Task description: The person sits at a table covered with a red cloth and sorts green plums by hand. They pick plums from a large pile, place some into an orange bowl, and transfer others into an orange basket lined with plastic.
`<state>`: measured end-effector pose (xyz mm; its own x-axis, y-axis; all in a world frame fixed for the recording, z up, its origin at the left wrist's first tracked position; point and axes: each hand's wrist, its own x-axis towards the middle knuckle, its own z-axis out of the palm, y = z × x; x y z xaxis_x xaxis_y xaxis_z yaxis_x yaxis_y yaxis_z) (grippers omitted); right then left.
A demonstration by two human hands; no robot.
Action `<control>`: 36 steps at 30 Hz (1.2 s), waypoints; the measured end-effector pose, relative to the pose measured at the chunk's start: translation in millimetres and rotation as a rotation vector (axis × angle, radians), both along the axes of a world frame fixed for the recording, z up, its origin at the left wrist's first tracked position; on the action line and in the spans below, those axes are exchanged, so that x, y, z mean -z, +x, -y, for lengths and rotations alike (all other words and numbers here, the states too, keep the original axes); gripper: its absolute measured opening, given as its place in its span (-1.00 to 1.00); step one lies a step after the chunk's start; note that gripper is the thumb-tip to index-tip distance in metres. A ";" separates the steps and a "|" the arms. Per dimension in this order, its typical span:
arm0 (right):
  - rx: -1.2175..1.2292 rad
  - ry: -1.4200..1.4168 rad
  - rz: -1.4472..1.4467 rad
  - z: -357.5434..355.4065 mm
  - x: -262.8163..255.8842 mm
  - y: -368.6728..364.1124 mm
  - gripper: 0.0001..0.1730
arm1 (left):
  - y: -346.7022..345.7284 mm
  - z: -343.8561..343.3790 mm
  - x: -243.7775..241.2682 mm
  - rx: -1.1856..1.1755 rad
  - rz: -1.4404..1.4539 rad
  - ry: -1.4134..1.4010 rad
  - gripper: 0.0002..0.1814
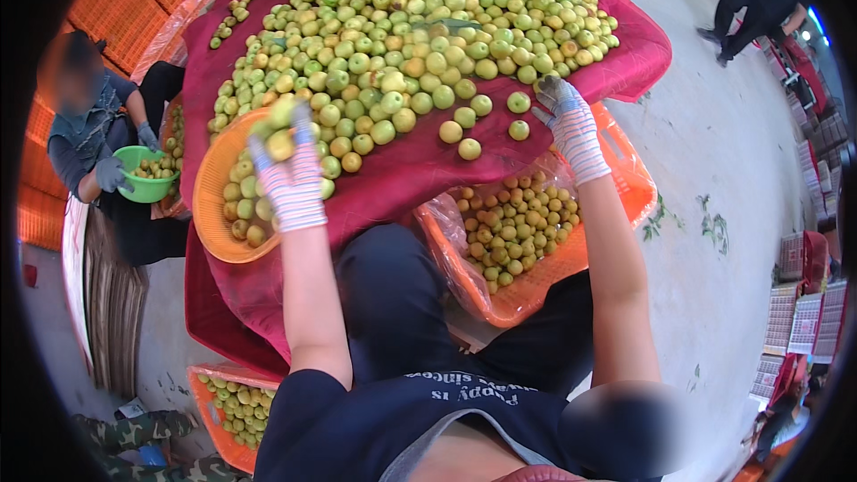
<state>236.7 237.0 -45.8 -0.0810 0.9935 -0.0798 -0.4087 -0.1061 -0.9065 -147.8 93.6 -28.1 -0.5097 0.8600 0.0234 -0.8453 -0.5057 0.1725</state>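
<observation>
My left hand (292, 174), in a striped knit glove, holds a few yellow-green fruits (280, 144) over an orange plastic basket (215, 231). Motion blurs the fingers and these fruits. More fruits (246, 207) lie inside that basket, which rests on the near left of a red cloth (395, 181). My right hand (574, 137), gloved alike, reaches to the near right edge of a wide heap of fruits (375, 47). Its fingertips touch the heap's edge; whether they grip a fruit is hidden. Several loose fruits (469, 148) lie on the cloth between my hands.
Below my right arm, an orange crate (522, 308) lined with clear plastic holds fruits. Another fruit-filled crate (224, 438) stands at lower left. On the left a seated person (100, 127) holds a green bowl (150, 189) of fruits. Stacked boxes (803, 321) line the right side.
</observation>
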 end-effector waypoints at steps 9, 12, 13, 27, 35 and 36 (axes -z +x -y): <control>0.014 0.627 1.386 -15.5 37.8 -15.9 -0.37 | -8.8 44.3 12.9 0.262 0.266 0.235 -0.41; -0.231 0.498 1.442 -30.5 38.3 -34.1 -0.35 | 27.1 24.7 0.3 0.409 -0.359 0.004 -0.46; -0.257 0.540 1.599 -18.9 23.2 -46.0 -0.36 | 45.1 20.5 -13.1 0.393 -0.718 -0.269 -0.46; -1.058 0.304 1.354 -2.2 -10.3 -10.2 -0.42 | 153.2 -90.4 37.4 0.844 -2.118 -0.148 -0.14; -0.642 0.608 1.043 -49.1 -56.6 -88.5 -0.50 | 133.9 -72.6 20.0 0.924 -1.822 -0.007 -0.46; -0.588 0.689 1.126 -53.1 -57.2 -117.2 -0.47 | 126.8 -69.1 15.0 0.913 -1.849 -0.006 -0.51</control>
<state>119.5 290.0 11.3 -0.7018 0.7059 0.0963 0.4920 0.5780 -0.6511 -21.0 162.7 -43.1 0.5918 0.7989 -0.1070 0.3396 -0.1268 0.9320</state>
